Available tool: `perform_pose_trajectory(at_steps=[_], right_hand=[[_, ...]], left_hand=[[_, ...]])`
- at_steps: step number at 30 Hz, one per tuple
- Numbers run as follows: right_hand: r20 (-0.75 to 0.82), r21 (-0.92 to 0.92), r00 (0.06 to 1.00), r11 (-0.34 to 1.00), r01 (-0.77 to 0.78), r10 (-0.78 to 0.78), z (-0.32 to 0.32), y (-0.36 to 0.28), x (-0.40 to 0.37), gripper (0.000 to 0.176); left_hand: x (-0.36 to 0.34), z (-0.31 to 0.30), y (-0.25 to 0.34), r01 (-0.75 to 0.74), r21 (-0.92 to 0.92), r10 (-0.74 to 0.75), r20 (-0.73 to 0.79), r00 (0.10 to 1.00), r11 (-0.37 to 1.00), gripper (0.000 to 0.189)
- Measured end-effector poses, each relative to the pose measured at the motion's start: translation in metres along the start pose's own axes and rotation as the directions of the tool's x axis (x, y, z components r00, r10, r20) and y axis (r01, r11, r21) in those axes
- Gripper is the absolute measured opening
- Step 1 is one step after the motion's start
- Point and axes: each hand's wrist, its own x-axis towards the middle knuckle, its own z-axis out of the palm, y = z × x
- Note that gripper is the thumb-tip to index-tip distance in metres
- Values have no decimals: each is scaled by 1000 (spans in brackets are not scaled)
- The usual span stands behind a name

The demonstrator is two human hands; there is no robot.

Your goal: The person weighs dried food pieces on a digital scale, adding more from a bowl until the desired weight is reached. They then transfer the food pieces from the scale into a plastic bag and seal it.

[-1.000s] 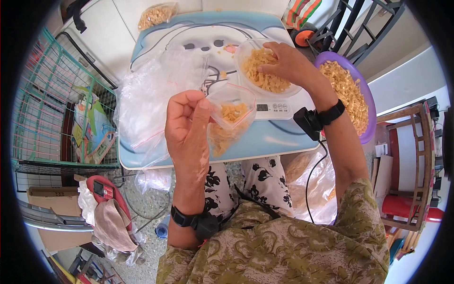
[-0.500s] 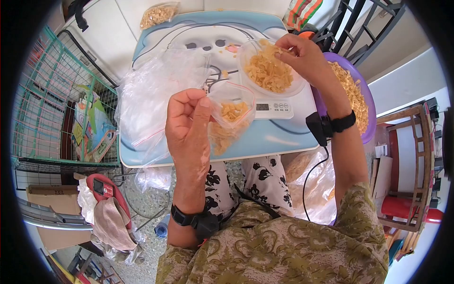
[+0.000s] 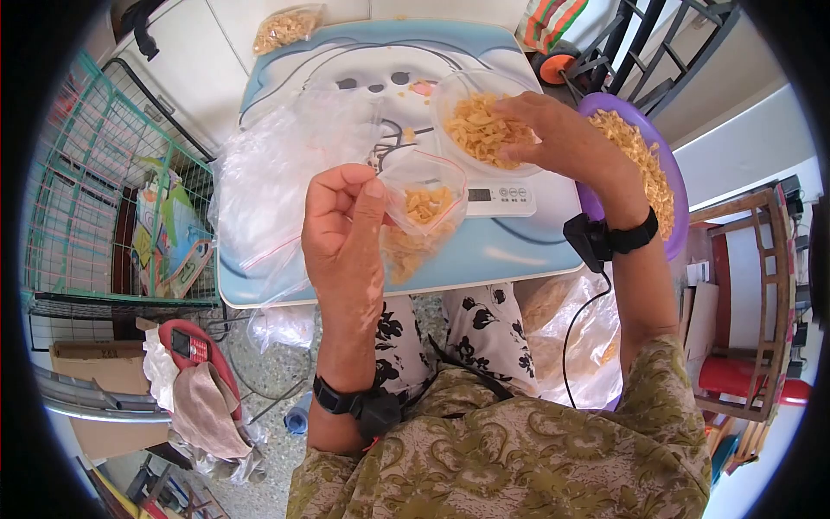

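Zip bag (image 3: 415, 227) in my L hand (image 3: 341, 233), pinched at mouth rim, over table (image 3: 510, 253) edge, part-full w/ dry yellow pieces (image 3: 425, 206). Film thin, floppy, slick, light: hold by rim; pieces prob brittle. R hand (image 3: 553, 134) curled in clear bowl (image 3: 447, 93) on scale (image 3: 501, 197), can't tell if gripping.

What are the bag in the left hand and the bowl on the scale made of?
The bag: thin clear plastic film, glossy, crinkled, red zip strip. The bowl: clear and rigid, probably plastic; contents show through its wall.
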Motion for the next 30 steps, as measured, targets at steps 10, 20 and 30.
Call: perform_pose_trajectory(at_steps=[10, 20, 30], right_hand=[[230, -73, 972, 997, -22, 38, 1, -3, 10, 49], [-77, 63, 992, 992, 110, -105, 7, 12, 9, 26], [-64, 854, 904, 492, -169, 423, 3, 13, 6, 30]], left_hand=[[-1, 2, -1, 2, 15, -2, -12, 1000, 1000, 16], [-1, 8, 4, 21, -19, -22, -52, 998, 1000, 15], [-3, 10, 4, 38, -39, -40, -52, 998, 999, 15]])
